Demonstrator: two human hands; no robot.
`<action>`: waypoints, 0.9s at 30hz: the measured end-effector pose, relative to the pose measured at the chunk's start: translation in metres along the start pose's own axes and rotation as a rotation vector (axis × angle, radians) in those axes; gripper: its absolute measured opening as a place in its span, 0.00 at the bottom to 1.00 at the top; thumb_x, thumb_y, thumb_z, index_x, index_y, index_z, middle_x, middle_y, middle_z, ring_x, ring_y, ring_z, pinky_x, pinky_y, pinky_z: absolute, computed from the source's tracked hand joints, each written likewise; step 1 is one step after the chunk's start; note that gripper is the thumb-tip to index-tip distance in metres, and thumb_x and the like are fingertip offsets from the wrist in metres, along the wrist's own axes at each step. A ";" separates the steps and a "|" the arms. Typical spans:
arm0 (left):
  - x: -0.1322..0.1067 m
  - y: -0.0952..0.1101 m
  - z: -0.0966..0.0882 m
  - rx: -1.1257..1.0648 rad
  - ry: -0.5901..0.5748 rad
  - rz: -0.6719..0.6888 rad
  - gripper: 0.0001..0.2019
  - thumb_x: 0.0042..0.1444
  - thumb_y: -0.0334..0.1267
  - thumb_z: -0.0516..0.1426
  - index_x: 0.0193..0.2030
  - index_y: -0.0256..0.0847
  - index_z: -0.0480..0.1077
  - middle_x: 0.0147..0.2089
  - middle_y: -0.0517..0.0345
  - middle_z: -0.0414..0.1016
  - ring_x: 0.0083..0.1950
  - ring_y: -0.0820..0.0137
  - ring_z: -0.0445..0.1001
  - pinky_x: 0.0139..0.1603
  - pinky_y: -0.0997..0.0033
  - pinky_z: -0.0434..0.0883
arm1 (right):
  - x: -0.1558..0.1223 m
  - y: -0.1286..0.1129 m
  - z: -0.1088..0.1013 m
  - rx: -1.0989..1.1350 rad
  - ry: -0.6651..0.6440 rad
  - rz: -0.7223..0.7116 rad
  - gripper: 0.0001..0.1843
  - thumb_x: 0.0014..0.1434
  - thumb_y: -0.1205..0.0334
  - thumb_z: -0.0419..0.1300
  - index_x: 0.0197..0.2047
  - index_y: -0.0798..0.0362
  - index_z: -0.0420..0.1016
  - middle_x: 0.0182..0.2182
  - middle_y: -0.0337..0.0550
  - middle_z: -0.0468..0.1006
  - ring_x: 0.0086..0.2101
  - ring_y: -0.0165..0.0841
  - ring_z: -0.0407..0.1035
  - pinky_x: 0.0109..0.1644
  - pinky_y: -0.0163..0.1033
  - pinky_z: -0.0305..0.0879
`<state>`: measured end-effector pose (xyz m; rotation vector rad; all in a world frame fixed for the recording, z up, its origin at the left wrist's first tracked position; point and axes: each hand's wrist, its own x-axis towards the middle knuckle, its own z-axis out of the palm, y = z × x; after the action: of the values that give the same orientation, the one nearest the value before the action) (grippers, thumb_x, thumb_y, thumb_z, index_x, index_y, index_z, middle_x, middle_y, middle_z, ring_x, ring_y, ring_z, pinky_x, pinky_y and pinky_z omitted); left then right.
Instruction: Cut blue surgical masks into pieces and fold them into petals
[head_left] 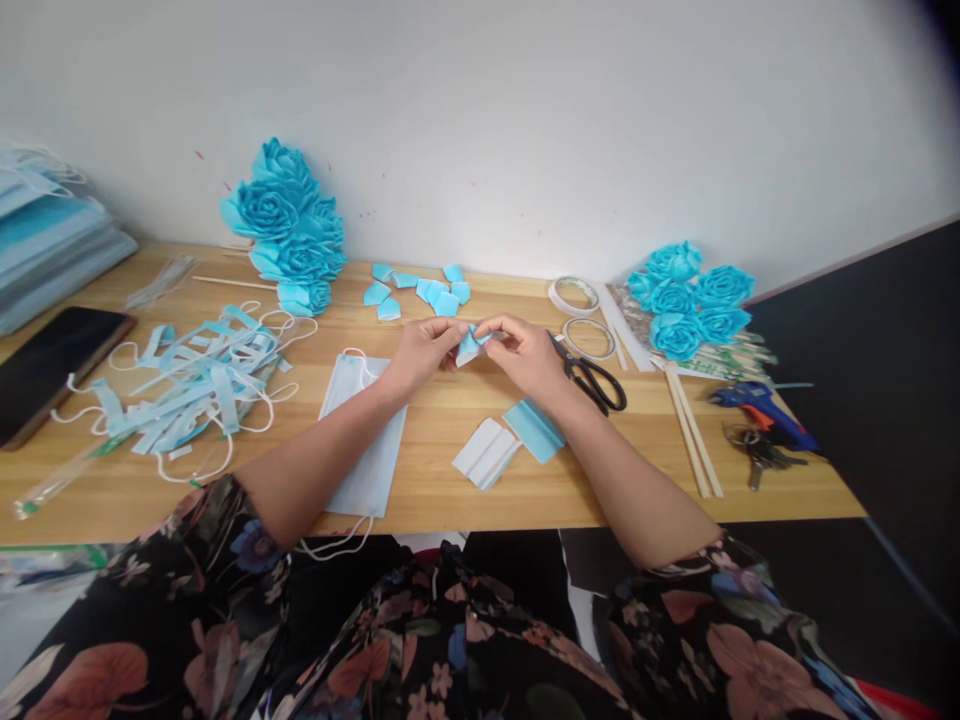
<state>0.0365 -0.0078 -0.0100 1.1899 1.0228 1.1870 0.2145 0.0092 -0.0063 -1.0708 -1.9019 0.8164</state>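
Note:
My left hand (pixel 422 352) and my right hand (pixel 525 352) meet over the middle of the wooden table (pixel 435 500), both pinching one small folded blue piece of mask fabric (pixel 470 343). Just beyond them lie several folded blue petals (pixel 429 290). Under my left forearm lies a whole face mask (pixel 365 440). Two cut mask pieces (pixel 510 445), one white side up and one blue, rest near my right forearm.
Blue fabric roses lean on the wall (pixel 289 230), more on sticks at right (pixel 690 295). Black scissors (pixel 596 380), two tape rolls (pixel 581 315), chopsticks (pixel 694 430), a blue glue gun (pixel 761 405), keys (pixel 757 452). Cut strips and ear loops (pixel 191 380), phone (pixel 52 365), mask stack (pixel 45 240) at left.

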 end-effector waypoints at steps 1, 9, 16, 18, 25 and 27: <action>0.000 0.000 0.000 0.005 -0.001 0.007 0.19 0.50 0.53 0.65 0.30 0.36 0.75 0.22 0.62 0.69 0.22 0.78 0.66 0.24 0.77 0.66 | 0.000 0.001 0.000 0.001 -0.003 0.003 0.10 0.53 0.67 0.57 0.38 0.51 0.79 0.31 0.38 0.80 0.28 0.30 0.70 0.35 0.35 0.64; -0.001 0.003 0.001 0.048 0.040 0.031 0.16 0.51 0.49 0.65 0.28 0.37 0.73 0.22 0.63 0.68 0.22 0.78 0.63 0.24 0.76 0.61 | -0.002 -0.003 -0.004 0.015 -0.061 -0.008 0.10 0.55 0.66 0.56 0.38 0.51 0.79 0.37 0.40 0.82 0.34 0.33 0.73 0.41 0.38 0.67; -0.001 0.004 0.001 0.043 0.058 0.048 0.15 0.52 0.46 0.64 0.26 0.36 0.72 0.21 0.63 0.67 0.23 0.78 0.62 0.25 0.76 0.61 | -0.002 -0.012 -0.007 0.221 -0.018 0.075 0.18 0.64 0.45 0.56 0.44 0.50 0.77 0.41 0.42 0.82 0.44 0.36 0.75 0.47 0.40 0.69; -0.002 0.004 0.001 0.046 0.051 0.047 0.15 0.52 0.47 0.64 0.26 0.36 0.72 0.22 0.63 0.68 0.23 0.78 0.63 0.26 0.76 0.61 | -0.001 -0.008 -0.005 0.187 -0.031 0.077 0.18 0.63 0.45 0.58 0.42 0.51 0.78 0.39 0.41 0.81 0.41 0.35 0.74 0.45 0.38 0.68; 0.000 0.002 0.001 0.043 0.045 0.065 0.16 0.51 0.48 0.64 0.27 0.36 0.72 0.22 0.62 0.69 0.22 0.78 0.64 0.24 0.77 0.62 | 0.001 0.002 -0.003 0.036 -0.058 0.088 0.12 0.60 0.52 0.61 0.33 0.52 0.76 0.27 0.36 0.76 0.29 0.30 0.67 0.34 0.35 0.62; 0.000 0.002 0.001 0.045 0.019 0.051 0.15 0.52 0.48 0.64 0.29 0.36 0.71 0.22 0.62 0.71 0.21 0.78 0.66 0.24 0.77 0.64 | 0.001 0.001 -0.003 0.054 -0.031 0.085 0.12 0.60 0.52 0.61 0.34 0.52 0.76 0.28 0.36 0.76 0.29 0.31 0.68 0.35 0.36 0.63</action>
<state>0.0376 -0.0085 -0.0083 1.2489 1.0434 1.2228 0.2176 0.0108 -0.0056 -1.1177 -1.8602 0.9316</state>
